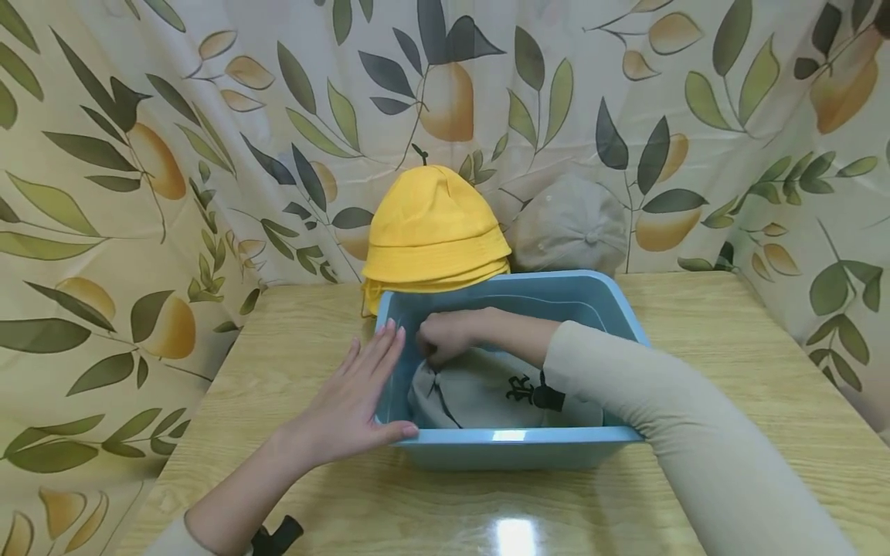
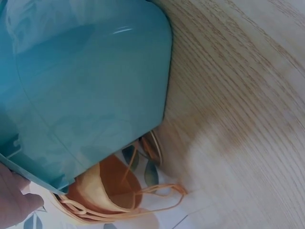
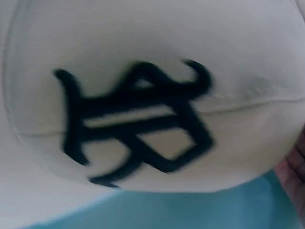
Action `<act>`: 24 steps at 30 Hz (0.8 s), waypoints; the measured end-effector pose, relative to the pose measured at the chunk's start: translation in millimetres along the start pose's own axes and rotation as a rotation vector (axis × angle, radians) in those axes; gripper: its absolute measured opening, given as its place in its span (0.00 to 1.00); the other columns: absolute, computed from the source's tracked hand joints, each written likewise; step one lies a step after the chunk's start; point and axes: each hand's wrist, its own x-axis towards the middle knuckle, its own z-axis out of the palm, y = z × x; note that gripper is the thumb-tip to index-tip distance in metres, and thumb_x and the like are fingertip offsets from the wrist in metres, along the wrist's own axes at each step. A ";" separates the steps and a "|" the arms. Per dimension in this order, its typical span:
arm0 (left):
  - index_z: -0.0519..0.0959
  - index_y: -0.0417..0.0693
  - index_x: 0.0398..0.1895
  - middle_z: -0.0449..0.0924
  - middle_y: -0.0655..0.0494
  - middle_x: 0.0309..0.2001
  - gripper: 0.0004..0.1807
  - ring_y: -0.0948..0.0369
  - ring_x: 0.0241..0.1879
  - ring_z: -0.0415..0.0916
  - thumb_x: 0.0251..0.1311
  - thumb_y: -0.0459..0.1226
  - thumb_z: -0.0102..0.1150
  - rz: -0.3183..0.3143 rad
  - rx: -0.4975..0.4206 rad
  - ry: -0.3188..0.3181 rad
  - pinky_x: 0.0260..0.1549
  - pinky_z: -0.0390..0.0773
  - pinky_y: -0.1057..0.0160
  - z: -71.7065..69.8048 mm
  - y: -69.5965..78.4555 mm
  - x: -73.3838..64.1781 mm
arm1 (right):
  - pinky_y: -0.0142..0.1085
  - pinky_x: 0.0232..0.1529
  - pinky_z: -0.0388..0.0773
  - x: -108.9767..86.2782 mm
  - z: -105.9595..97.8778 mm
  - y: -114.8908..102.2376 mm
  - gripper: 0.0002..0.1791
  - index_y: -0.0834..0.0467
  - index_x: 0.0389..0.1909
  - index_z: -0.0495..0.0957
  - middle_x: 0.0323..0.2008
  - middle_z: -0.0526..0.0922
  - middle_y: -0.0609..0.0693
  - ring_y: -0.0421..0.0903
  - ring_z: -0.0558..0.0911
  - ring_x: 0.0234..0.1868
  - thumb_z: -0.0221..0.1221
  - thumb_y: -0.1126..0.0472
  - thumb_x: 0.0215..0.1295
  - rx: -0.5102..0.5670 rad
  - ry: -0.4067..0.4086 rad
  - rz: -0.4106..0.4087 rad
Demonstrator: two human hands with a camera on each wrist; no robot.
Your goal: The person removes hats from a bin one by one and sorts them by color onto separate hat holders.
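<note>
A pale grey cap (image 1: 480, 394) with a dark embroidered letter lies inside a blue plastic bin (image 1: 511, 436). My right hand (image 1: 452, 336) reaches into the bin and, with curled fingers, grips the cap's far left part; its fingertips are hidden. The letter fills much of the right wrist view, where the cap (image 3: 248, 133) shows close up and a bit of the hand (image 3: 293, 176) appears at the right edge. My left hand (image 1: 365, 394) rests on the bin's left rim, its fingers straight and its thumb at the near corner.
Behind the bin, several stacked yellow bucket hats (image 1: 434, 232) stand at the left and a beige cap (image 1: 573, 224) at the right. Cords (image 2: 164, 188) hang from the hats. A leaf-patterned curtain (image 1: 299, 100) borders the wooden table (image 1: 306, 332).
</note>
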 end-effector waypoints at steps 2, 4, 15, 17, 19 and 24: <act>0.32 0.52 0.71 0.24 0.59 0.72 0.54 0.60 0.71 0.27 0.51 0.67 0.45 -0.001 0.007 -0.002 0.67 0.39 0.46 2.3 -0.5 1.3 | 0.28 0.21 0.65 -6.1 -8.0 -0.4 0.06 0.52 0.24 0.77 0.18 0.73 0.42 0.37 0.69 0.19 0.56 0.59 0.59 0.005 -0.003 -0.008; 0.32 0.51 0.71 0.24 0.59 0.72 0.55 0.60 0.71 0.27 0.51 0.67 0.45 -0.001 0.009 -0.006 0.67 0.39 0.47 4.7 -0.6 2.5 | 0.28 0.21 0.65 -13.2 -15.6 -0.8 0.05 0.53 0.24 0.77 0.18 0.73 0.42 0.37 0.69 0.19 0.56 0.60 0.58 0.007 -0.005 -0.017; 0.28 0.51 0.70 0.25 0.55 0.72 0.55 0.60 0.71 0.26 0.51 0.68 0.42 0.002 0.037 -0.007 0.67 0.40 0.48 1.5 -1.3 1.1 | 0.28 0.26 0.72 -61.8 -52.6 -12.1 0.03 0.55 0.27 0.79 0.23 0.78 0.43 0.36 0.72 0.22 0.57 0.64 0.53 0.002 0.138 -0.113; 0.29 0.50 0.70 0.26 0.55 0.72 0.55 0.60 0.71 0.27 0.52 0.69 0.41 0.004 0.047 -0.009 0.67 0.40 0.48 0.3 -1.9 0.7 | 0.28 0.26 0.72 -72.2 -56.6 -14.0 0.03 0.55 0.27 0.79 0.23 0.77 0.43 0.36 0.72 0.23 0.57 0.64 0.53 -0.003 0.172 -0.112; 0.31 0.48 0.71 0.27 0.54 0.72 0.55 0.60 0.71 0.27 0.52 0.69 0.40 0.009 0.061 -0.009 0.67 0.41 0.48 0.0 -2.4 0.4 | 0.29 0.27 0.72 -82.5 -59.4 -15.2 0.03 0.55 0.27 0.79 0.23 0.77 0.43 0.36 0.72 0.23 0.57 0.66 0.53 -0.014 0.207 -0.128; 0.34 0.44 0.71 0.30 0.51 0.73 0.56 0.59 0.71 0.28 0.51 0.70 0.38 0.005 0.073 0.012 0.67 0.42 0.47 0.0 -3.7 -0.3 | 0.32 0.32 0.77 -107.6 -65.0 -16.1 0.05 0.56 0.27 0.78 0.26 0.80 0.44 0.36 0.76 0.28 0.57 0.68 0.53 -0.004 0.304 -0.165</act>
